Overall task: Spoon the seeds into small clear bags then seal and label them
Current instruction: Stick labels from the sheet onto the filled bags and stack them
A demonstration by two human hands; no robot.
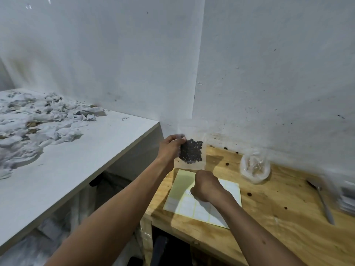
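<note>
My left hand (170,148) holds up a small clear bag (192,152) by its left edge, above the far left corner of the wooden table (278,217). The bag is full of dark round seeds. Below it lies a sheet of white labels (194,206) on yellowish backing. My right hand (206,187) rests on that sheet with its fingers curled down onto a label; what they pinch is hidden. A metal spoon (324,204) lies on the table at the right.
A crumpled clear plastic bag (254,167) holding more clear bags stands near the wall. A few loose seeds (249,194) are scattered over the wood. A white table (57,160) with torn paper scraps (34,120) stands on the left. A blurred object (347,198) sits at the right edge.
</note>
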